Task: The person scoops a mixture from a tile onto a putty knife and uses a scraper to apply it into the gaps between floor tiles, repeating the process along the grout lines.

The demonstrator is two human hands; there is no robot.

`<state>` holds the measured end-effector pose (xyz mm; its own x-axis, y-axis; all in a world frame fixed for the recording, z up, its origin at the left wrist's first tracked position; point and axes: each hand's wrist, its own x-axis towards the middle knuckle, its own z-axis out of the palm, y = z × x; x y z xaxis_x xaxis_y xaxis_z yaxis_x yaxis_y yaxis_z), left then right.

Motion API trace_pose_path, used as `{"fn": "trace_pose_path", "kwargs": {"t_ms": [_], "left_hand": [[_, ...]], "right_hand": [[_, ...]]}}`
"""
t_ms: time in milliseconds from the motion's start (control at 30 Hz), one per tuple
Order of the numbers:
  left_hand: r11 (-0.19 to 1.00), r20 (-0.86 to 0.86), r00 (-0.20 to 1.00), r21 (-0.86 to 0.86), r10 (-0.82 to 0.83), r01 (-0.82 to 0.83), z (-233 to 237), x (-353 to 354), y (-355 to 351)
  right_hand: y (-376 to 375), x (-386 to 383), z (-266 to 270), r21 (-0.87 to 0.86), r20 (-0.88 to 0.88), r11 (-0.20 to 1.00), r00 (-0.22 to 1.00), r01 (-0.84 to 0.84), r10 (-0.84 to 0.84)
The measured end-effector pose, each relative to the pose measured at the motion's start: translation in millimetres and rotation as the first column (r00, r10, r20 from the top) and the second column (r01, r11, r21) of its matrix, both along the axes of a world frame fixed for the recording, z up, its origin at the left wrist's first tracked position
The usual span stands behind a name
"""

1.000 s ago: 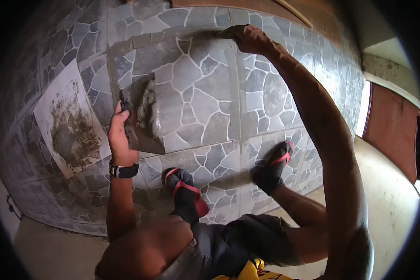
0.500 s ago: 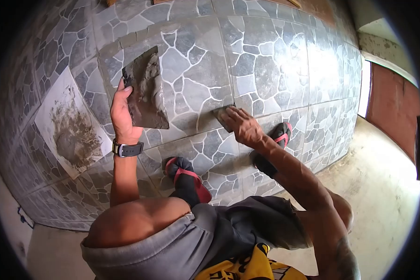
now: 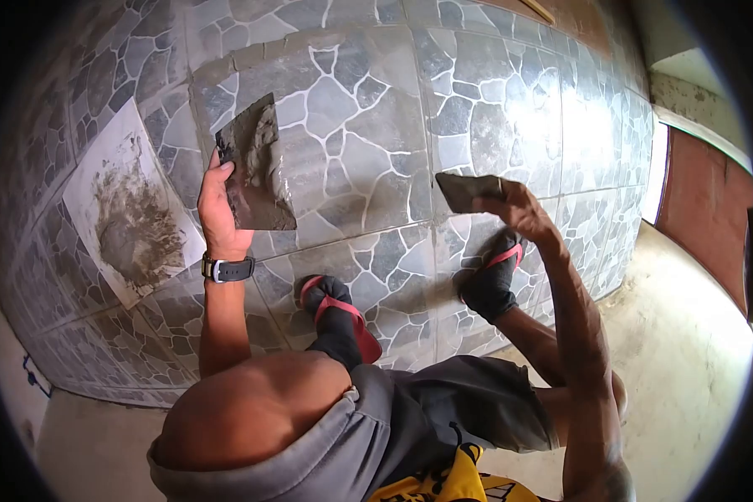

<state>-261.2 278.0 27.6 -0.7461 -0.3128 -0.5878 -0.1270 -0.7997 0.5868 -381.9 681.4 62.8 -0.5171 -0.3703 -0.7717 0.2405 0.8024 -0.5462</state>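
My left hand [image 3: 219, 209], with a watch on its wrist, grips the lower left edge of a dark flat board [image 3: 247, 188]. Wet grey mortar [image 3: 263, 155] is heaped along the board's right side. My right hand [image 3: 523, 209] is closed on a thin grey scraper [image 3: 468, 192], which is tilted and appears raised over the tiles near a joint. Beneath both hands lie stone-patterned grey tiles [image 3: 335, 109] with white lines and smears of grout.
A white sheet [image 3: 130, 209] smeared with mortar lies on the tiles at left. My feet, in dark socks and red sandals [image 3: 360, 335], rest on the tiles. Bare concrete floor [image 3: 669, 335] and a reddish-brown door [image 3: 703, 209] are at right.
My right hand has moved right, and the scraper has turned and come away from the tile joint it was against. The board stays in my left hand, and the view has shifted slightly.
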Motion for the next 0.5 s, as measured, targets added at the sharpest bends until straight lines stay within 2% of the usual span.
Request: {"fn": "trace_pose_path", "kwargs": {"t_ms": [167, 233, 300, 333, 367, 433, 500], "left_hand": [[0.997, 0.014, 0.997, -0.017, 0.082, -0.082, -2, 12, -15], [0.995, 0.012, 0.995, -0.015, 0.095, -0.094, -3, 19, -21], [0.992, 0.052, 0.99, -0.024, 0.128, -0.127, -7, 28, -25], [0.989, 0.073, 0.987, -0.028, 0.144, -0.143, -8, 32, -26], [0.989, 0.071, 0.987, -0.019, 0.146, -0.145, -8, 35, -26], [0.989, 0.064, 0.987, -0.003, 0.15, -0.15, -10, 39, -26], [0.989, 0.063, 0.988, 0.003, 0.144, -0.145, -16, 43, -28]], "right_hand": [[-32, -38, -6, 0.053, -0.239, 0.985, 0.956, -0.164, 0.172], [-38, -39, -21, -0.02, -0.356, 0.993, 0.929, -0.12, 0.105], [-33, -27, -42, 0.019, -0.521, 0.972, 0.827, -0.235, 0.21], [-28, -21, -57, -0.075, -0.557, 0.941, 0.797, -0.33, 0.235], [-32, -11, -60, -0.009, -0.565, 0.952, 0.786, -0.307, 0.249], [-37, -12, -67, 0.051, -0.715, 0.918, 0.627, -0.393, 0.308], [-51, -35, -76, -0.018, -0.852, 0.892, 0.474, -0.451, 0.223]]}}
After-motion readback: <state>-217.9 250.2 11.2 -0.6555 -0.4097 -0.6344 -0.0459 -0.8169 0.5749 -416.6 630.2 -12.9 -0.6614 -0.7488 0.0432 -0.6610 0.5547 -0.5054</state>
